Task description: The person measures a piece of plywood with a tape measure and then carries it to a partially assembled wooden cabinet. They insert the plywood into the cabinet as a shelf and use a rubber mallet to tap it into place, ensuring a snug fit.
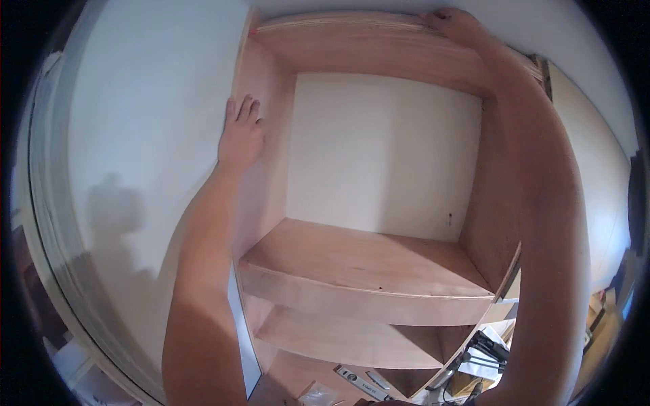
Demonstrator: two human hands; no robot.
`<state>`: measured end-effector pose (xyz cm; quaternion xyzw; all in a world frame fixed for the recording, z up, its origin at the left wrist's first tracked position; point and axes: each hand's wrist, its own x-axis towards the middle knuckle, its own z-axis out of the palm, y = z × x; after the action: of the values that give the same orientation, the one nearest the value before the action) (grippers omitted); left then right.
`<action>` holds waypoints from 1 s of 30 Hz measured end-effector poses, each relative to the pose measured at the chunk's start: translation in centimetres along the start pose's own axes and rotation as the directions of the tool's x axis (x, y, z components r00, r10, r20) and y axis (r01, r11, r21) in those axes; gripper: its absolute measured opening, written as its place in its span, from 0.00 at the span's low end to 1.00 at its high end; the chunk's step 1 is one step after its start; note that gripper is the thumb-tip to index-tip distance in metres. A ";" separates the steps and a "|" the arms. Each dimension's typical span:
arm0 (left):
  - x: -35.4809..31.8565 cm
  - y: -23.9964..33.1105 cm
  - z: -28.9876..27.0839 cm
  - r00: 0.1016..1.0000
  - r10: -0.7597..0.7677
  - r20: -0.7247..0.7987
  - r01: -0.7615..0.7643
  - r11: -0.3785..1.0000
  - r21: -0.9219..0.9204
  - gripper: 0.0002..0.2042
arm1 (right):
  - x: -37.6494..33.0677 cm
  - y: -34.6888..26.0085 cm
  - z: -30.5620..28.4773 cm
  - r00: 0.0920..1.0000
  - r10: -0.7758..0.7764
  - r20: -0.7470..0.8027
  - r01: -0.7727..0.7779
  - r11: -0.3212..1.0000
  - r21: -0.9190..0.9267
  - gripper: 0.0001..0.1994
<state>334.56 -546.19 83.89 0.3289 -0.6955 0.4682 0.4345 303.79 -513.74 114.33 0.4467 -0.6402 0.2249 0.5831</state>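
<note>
A wooden shelf cabinet (365,265), open at the front, fills the middle of the view. My left hand (242,135) lies against the front edge of its left side panel (267,111), fingers stretched out and apart. High at the right, my right hand (460,28) has its bent fingers on the front edge of the cabinet's top panel (365,53). What those fingertips touch at the back is hidden. My right forearm covers part of the right side panel (493,183). A pale back board (379,152) closes the upper compartment.
Lower shelves (352,335) continue beneath. At the bottom lie a spirit level (362,382) and a clear plastic bag (317,394). A white wall (142,101) adjoins on the left. Black tools (489,348) and pale panels (592,169) stand to the right; the ceiling (555,30) is close above.
</note>
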 end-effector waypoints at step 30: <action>0.1 0.2 0.3 0.998 -0.017 0.057 0.013 0.997 0.071 0.18 | -5.9 -2.5 -2.6 0.912 -0.200 -0.358 0.138 0.972 -0.190 0.29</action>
<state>334.23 -546.42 83.84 0.3624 -0.6884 0.4795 0.4059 306.81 -511.10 108.75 0.4009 -0.4918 0.2024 0.7459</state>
